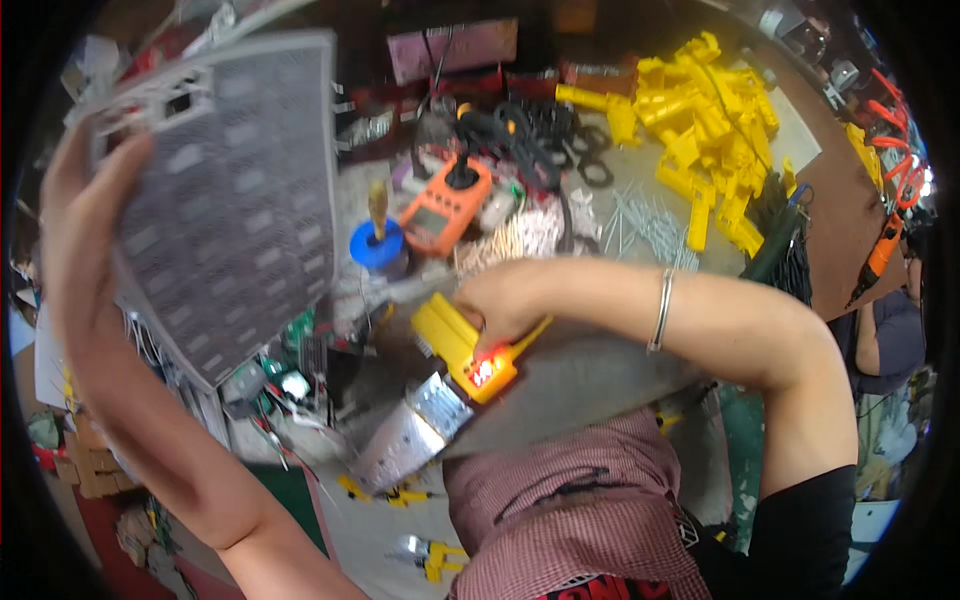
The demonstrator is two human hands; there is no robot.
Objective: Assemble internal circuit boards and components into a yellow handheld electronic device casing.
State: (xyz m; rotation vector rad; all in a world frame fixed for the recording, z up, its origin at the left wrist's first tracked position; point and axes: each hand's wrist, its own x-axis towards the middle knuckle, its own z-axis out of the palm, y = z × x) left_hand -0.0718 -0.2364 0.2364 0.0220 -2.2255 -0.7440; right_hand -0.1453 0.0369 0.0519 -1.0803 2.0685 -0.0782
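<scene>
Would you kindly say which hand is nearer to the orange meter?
Right: the right hand, holding the yellow tool, is just below the orange meter in the picture; the left hand, holding the grey panel, is farther off to its left.

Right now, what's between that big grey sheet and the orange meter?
In the head view, a blue pot with a brownish, stick-like thing standing in it shows between the grey sheet held by the left hand and the orange meter.

Workshop, orange multimeter, black scissors, heaped yellow plastic parts
</scene>
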